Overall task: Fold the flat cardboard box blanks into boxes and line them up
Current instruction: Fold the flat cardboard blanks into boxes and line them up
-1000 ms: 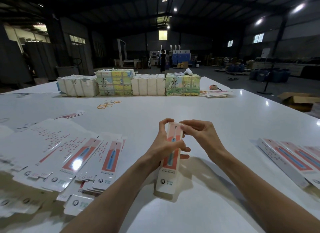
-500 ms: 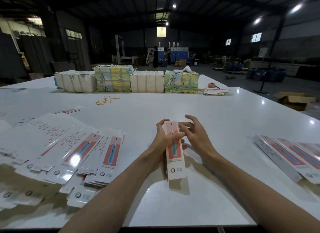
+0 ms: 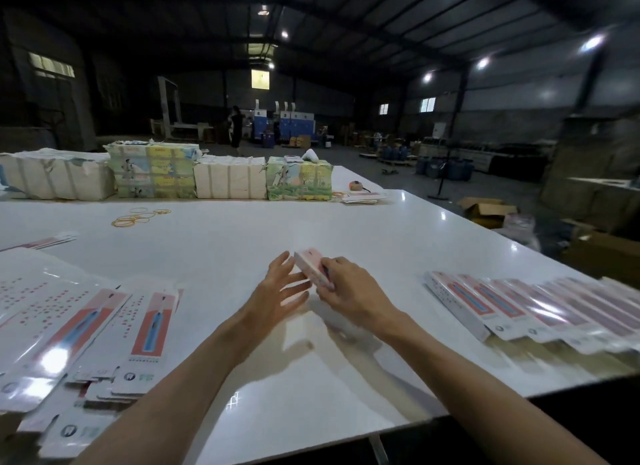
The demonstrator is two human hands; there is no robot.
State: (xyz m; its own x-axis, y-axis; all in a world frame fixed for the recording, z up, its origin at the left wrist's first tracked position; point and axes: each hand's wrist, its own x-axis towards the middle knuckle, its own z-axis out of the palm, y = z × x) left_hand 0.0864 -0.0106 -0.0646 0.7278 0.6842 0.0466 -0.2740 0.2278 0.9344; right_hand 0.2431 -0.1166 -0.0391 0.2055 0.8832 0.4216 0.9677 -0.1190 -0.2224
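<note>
At my left lay the flat blanks (image 3: pixel 104 326). My left hand (image 3: pixel 277 293) was spread, fingers straight beside the box (image 3: pixel 310 269), which my right hand (image 3: pixel 351 293) pinched above the table (image 3: pixel 214 257). Light, crushable card, I judged: grip its long edges. Rightward sat the finished boxes (image 3: pixel 485 309)

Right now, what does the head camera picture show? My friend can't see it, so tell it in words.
A person's right hand grips a small pink-and-white box over a white table, with the open left hand beside it. On the left lie flat blanks, and on the right folded boxes lie in a row.
</note>
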